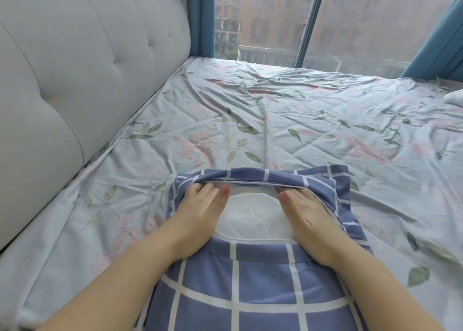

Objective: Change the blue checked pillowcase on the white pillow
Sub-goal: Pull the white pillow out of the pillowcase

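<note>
The blue checked pillowcase (240,288) lies on the bed in the lower middle of the view, its open end facing away from me. The white pillow (253,218) shows through the opening between my hands. My left hand (200,210) has its fingers tucked under the far flap of the case, thumb lying on the pillow. My right hand (304,210) does the same at the right side of the opening. The fingertips of both hands are hidden under the blue fabric.
The pillow sits on a wrinkled floral bedsheet (288,120). A grey tufted headboard (75,67) runs along the left. A large window (275,20) with blue curtains (436,35) stands behind the bed. A bit of white fabric (454,98) lies at the right edge.
</note>
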